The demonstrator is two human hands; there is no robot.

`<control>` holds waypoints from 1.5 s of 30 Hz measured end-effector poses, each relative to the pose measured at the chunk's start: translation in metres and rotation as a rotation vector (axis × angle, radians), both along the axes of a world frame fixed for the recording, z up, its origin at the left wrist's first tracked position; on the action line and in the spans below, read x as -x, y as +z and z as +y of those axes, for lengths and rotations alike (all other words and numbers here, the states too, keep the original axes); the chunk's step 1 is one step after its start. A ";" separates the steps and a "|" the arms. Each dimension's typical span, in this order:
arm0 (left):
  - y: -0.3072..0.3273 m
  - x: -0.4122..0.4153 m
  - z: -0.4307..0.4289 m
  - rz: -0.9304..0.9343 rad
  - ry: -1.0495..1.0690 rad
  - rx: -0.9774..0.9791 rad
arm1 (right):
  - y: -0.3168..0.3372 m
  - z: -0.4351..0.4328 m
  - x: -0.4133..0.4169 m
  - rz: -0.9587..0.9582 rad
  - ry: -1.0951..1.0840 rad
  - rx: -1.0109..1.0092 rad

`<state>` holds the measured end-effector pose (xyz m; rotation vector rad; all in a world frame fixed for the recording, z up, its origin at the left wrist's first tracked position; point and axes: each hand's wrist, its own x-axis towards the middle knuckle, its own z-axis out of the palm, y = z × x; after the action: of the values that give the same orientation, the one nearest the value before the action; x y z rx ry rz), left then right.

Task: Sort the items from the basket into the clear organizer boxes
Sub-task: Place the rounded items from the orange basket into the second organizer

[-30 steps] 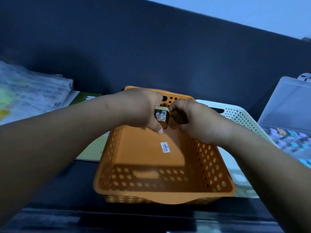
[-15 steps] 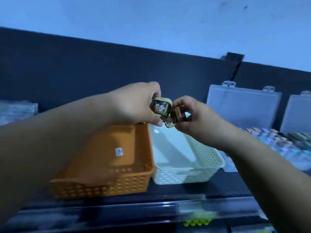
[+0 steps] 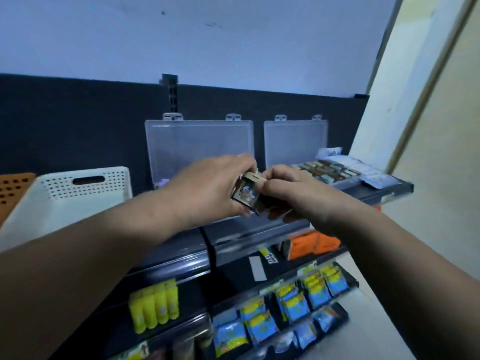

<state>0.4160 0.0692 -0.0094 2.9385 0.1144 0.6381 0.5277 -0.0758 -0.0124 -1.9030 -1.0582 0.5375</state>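
My left hand (image 3: 207, 188) and my right hand (image 3: 288, 193) meet above the shelf's front edge, both pinching small brown boxes (image 3: 246, 194) with a printed face. They hover in front of the left clear organizer box (image 3: 198, 141), whose lid stands open against the dark back panel. The right clear organizer box (image 3: 296, 140) also has its lid up, and its tray (image 3: 326, 170) holds rows of small brown and green items. The white basket (image 3: 78, 193) sits at the left, and the orange basket (image 3: 14, 190) shows only at the far left edge.
White packets (image 3: 374, 176) lie at the shelf's right end near a cream wall. Lower shelves hold yellow tubes (image 3: 154, 307), blue and yellow packets (image 3: 285, 307) and an orange pack (image 3: 311, 244).
The view has swung right, from the orange basket to the organizer boxes. Both hands have carried the small boxes rightward and now hold them in front of the left organizer.
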 end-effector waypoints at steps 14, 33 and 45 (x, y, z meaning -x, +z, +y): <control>-0.032 -0.182 -0.066 0.157 -0.217 0.165 | -0.037 -0.085 -0.143 0.368 -0.177 0.098; -0.035 -0.363 -0.024 0.112 0.098 0.617 | -0.022 -0.021 -0.377 0.119 0.116 0.111; -0.054 -0.373 -0.043 -0.031 0.471 0.788 | -0.037 0.012 -0.443 -0.828 0.461 0.484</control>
<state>0.7890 0.0260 -0.0637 2.1336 0.8546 0.5223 0.9711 -0.0636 -0.0490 -2.3844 -2.0835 0.2474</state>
